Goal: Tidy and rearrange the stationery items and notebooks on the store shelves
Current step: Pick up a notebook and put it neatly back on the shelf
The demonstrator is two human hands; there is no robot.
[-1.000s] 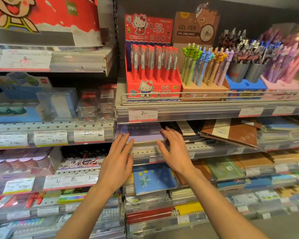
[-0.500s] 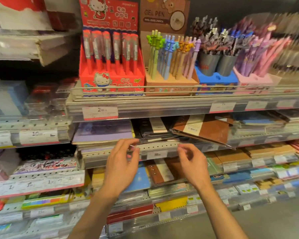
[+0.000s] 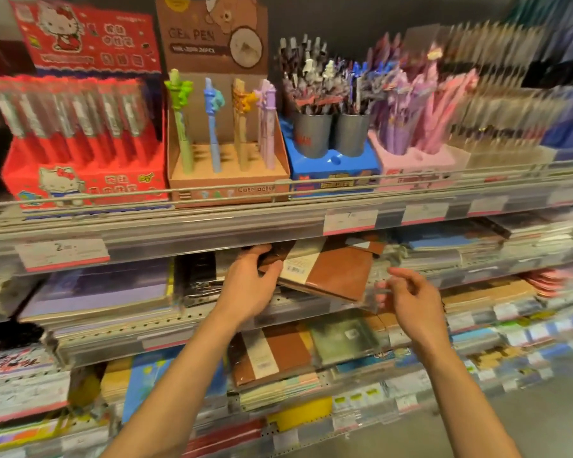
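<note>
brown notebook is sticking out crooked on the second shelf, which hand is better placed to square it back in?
Left. The left hand already grips the brown notebook at its left edge, while the right hand sits by its lower right corner, apparently pinching only the clear wrap. Likely the left pushes, the right guides.
</note>
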